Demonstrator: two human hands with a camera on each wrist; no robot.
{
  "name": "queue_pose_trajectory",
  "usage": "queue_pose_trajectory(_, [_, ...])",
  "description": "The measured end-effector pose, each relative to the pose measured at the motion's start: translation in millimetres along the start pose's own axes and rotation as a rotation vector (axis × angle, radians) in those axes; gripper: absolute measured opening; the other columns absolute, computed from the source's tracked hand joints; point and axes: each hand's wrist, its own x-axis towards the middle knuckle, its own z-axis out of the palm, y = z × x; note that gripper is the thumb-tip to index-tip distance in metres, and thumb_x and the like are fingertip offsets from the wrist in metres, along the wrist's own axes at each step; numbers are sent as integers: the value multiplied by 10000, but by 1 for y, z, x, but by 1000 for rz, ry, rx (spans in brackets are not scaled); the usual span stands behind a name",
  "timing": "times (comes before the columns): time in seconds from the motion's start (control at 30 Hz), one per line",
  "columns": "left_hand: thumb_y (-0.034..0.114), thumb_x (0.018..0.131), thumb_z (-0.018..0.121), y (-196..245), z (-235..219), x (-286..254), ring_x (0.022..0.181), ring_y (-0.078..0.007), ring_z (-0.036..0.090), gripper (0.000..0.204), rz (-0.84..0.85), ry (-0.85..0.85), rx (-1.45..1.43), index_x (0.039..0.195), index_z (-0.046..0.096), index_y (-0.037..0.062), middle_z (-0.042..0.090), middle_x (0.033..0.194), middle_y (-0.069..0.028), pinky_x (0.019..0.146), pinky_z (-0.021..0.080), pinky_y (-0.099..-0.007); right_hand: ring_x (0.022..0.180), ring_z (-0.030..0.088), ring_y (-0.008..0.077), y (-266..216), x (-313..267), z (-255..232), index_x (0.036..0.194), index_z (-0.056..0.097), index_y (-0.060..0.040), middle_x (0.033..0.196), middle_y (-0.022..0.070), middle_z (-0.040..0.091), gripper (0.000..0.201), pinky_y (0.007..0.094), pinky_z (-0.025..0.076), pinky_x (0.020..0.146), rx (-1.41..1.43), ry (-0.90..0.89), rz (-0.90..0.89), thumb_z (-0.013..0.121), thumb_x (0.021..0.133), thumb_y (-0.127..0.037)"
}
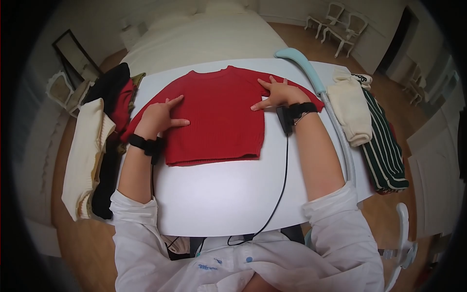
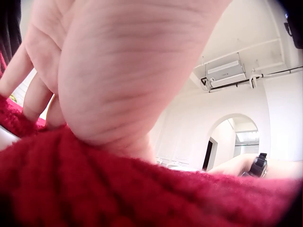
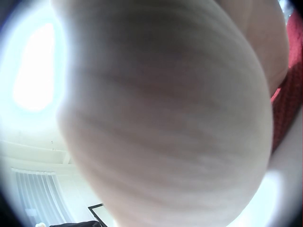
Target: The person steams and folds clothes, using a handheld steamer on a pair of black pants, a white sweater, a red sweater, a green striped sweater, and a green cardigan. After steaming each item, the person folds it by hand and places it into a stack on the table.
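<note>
In the head view, the red sweater [image 1: 214, 114] lies just above frame centre. Your left hand [image 1: 161, 117], centre-left, and right hand [image 1: 283, 95], upper right of centre, touch it, fingers spread wide.

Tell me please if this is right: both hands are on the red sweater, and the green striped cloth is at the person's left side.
Not quite: the green striped cloth is at the person's right side, as the head view shows. The rest is right: the left hand and the right hand are on the red sweater.
</note>
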Motion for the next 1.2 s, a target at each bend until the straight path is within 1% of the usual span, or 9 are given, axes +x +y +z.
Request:
queue_pose_trajectory(0.27, [788,720,737,3,1,-4,991,-341,739,1042,-7,7,12,1600,402,343,600,1451,-209,839,591,-422,1589,93,476,-4,-6,-4,1673,256,-185,1725,261,103,1403,521,196,1275,-57,-4,47,825,575,-846])
queue_pose_trajectory(0.33, [791,715,736,4,-4,-1,992,-343,739,1042,-10,19,25,1597,407,343,601,1452,-202,837,593,-421,1560,293,398,10,1,-20,1640,358,-159,1681,276,271,1263,470,285,1254,-25,-40,-107,818,654,-799])
queue_pose_trajectory(0.37, [794,708,736,5,-4,-3,991,-342,740,1044,-19,14,23,1594,414,345,603,1454,-191,839,594,-420,1378,560,357,11,-9,-41,1542,533,-129,1465,270,581,1018,447,430,1153,160,-23,-119,821,746,-693])
queue_pose_trajectory(0.5, [795,693,746,8,-9,-3,994,-331,740,1044,-56,-34,-18,1584,435,348,608,1460,-160,850,598,-416,1054,744,311,51,14,-90,1204,747,-13,1192,209,751,535,401,578,902,416,424,151,835,817,-373])
queue_pose_trajectory(0.57, [792,689,753,8,-6,-4,999,-330,738,1045,-46,-3,-15,1581,441,347,615,1452,-159,855,598,-417,1047,746,328,87,28,-87,1109,767,8,1131,217,761,438,401,576,916,-61,668,214,821,822,-318])
queue_pose_trajectory(0.77, [794,671,769,7,-7,-7,1016,-333,730,1033,-55,24,-60,1553,491,333,644,1404,-182,871,597,-424,1142,701,400,120,8,-64,1138,742,30,1218,245,724,458,459,564,975,-78,291,474,867,771,-213])
queue_pose_trajectory(0.9, [800,650,780,8,-11,-7,1009,-332,732,1031,-41,23,-55,1530,528,326,655,1380,-196,877,595,-423,1127,694,430,134,13,-42,1169,684,45,1186,283,716,313,484,561,973,-71,534,402,651,904,-120])
queue_pose_trajectory(1.03, [798,643,789,9,-15,-11,1020,-335,729,1047,-92,-3,-112,1536,520,324,673,1349,-188,890,592,-418,1104,685,445,117,1,-66,1242,604,18,1208,253,698,318,513,557,937,-200,641,355,613,958,-123])
queue_pose_trajectory(1.2, [808,632,787,7,-8,-6,1068,-322,711,1069,-61,22,-97,1544,514,322,693,1304,-159,903,580,-424,1027,693,445,70,-54,-112,1432,494,-49,1168,248,692,477,532,552,859,-201,743,-78,614,1033,-281])
